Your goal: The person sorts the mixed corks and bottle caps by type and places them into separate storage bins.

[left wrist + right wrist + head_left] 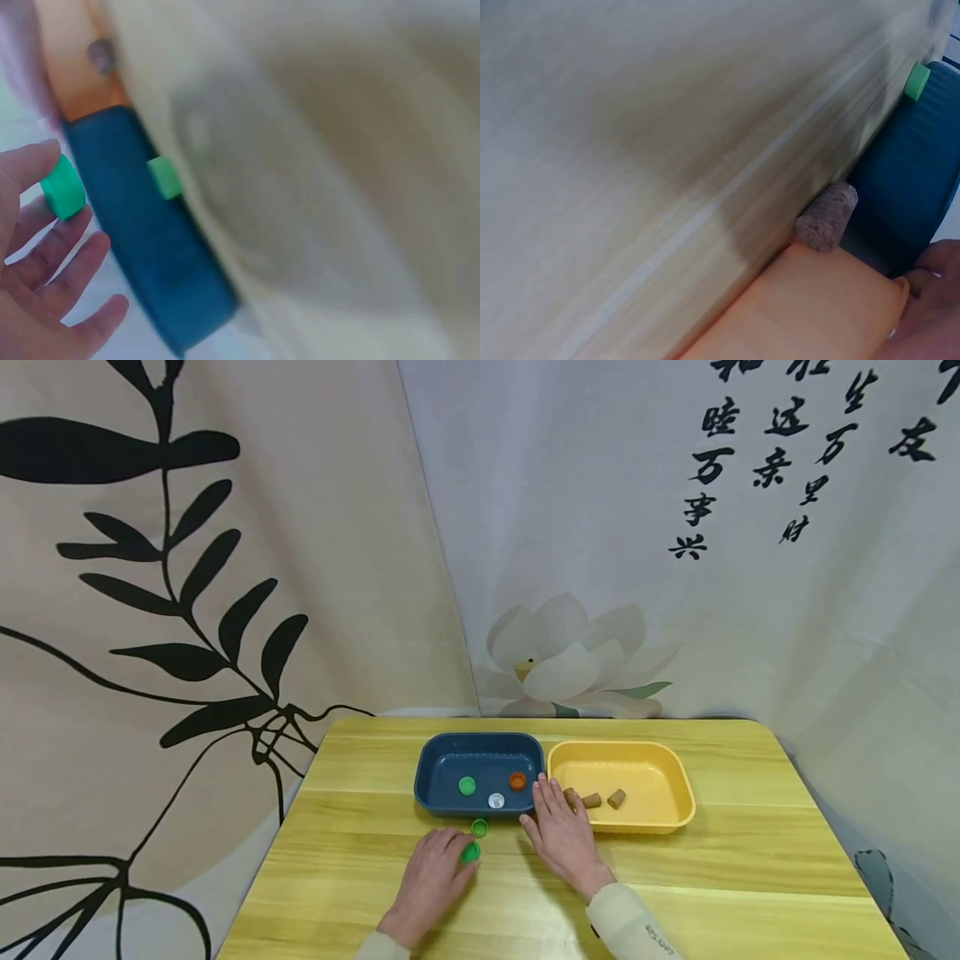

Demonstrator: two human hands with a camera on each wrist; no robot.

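Observation:
My left hand [431, 877] pinches a green bottle cap [470, 852] between thumb and fingers, just in front of the blue tray [427, 802]. The left wrist view shows the same cap [66, 189] at the fingertips. Another green cap [479, 828] lies on the table against the tray's front wall. My right hand [561, 839] reaches over the meeting rims of the blue tray and the yellow tray [652, 760], its fingers extended. Close to it in the right wrist view, a cork [828, 217] lies outside by the trays' front walls; the head view hides it.
The blue tray contains a green cap [467, 786], a white cap [496, 801] and an orange-brown cap [517, 781]. Several corks [617, 799] lie in the yellow tray. Both trays stand side by side near the back of the wooden table [720, 893], before a printed curtain [825, 635].

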